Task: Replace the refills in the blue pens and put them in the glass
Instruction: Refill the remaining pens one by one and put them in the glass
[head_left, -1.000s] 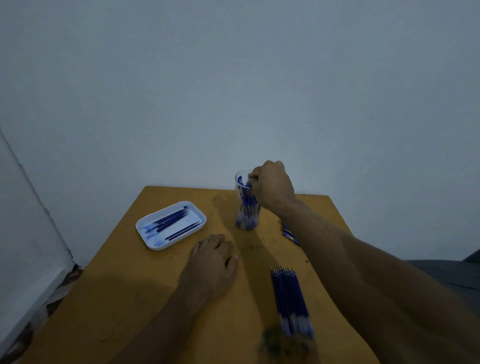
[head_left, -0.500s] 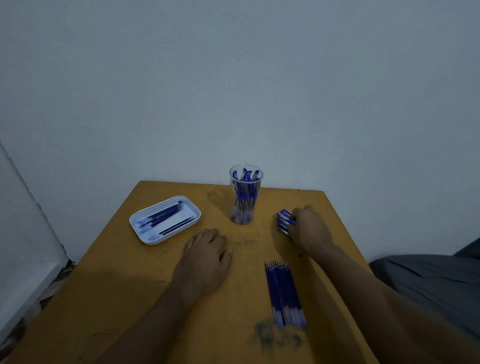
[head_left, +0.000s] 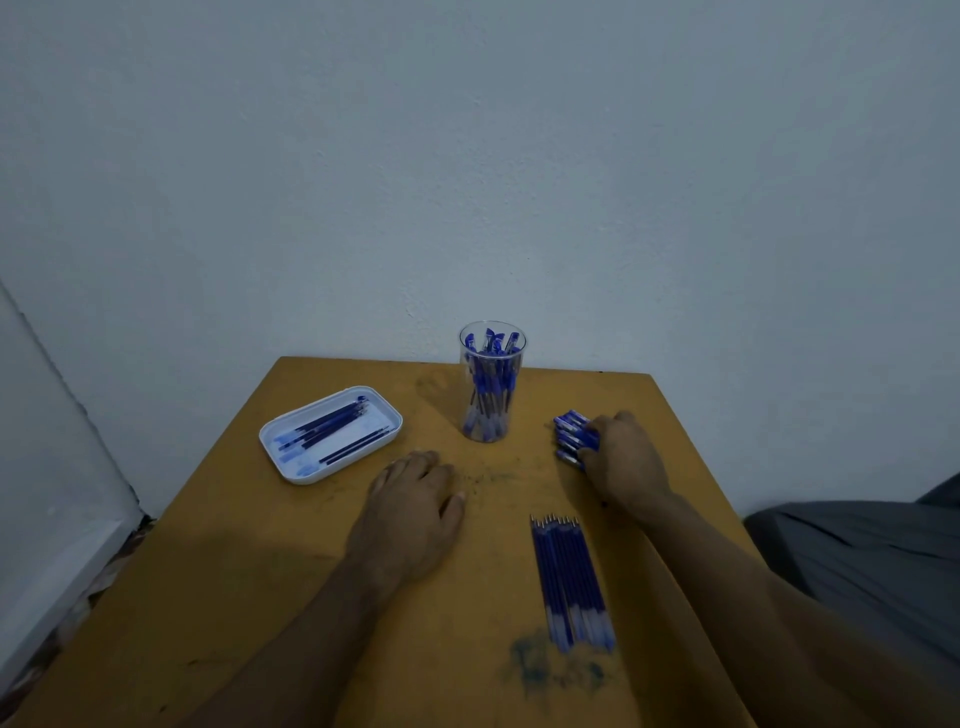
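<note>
Right fingers (head_left: 597, 441): curled down over a small pile of blue pens (head_left: 571, 434) at the desk's right side; whether one pen is actually clamped cannot be told, since the hand hides the contact.
Right hand (head_left: 626, 462): lies over the near end of the pile, with the capped ends sticking out toward the glass.
Left fingers (head_left: 415, 462): straight and slightly apart, flat on the desk, holding nothing.
Left hand (head_left: 410, 514): rests near the desk's middle, between the tray and the refills.
Handling, pens: judged light, stiff and smooth, so apt to roll (a pinch at mid-barrel looks the safest hold, one pen at a time).
Handling, refills (head_left: 571, 582): thin and light, probably a little flexible; best taken along the tube, clear of the tips.
Glass (head_left: 492, 382): one, clear, upright near the far edge, packed with blue pens; tall and narrow, so judged easy to tip.
Count, pile of pens: about five or six ends visible; the rest is hidden.
Count, refills: one neat row, roughly ten, too close-set for an exact count.
Tray (head_left: 291, 457): one, white, far left, holding several dark refills.
Desk (head_left: 260, 597): ink smudges near the refills.
</note>
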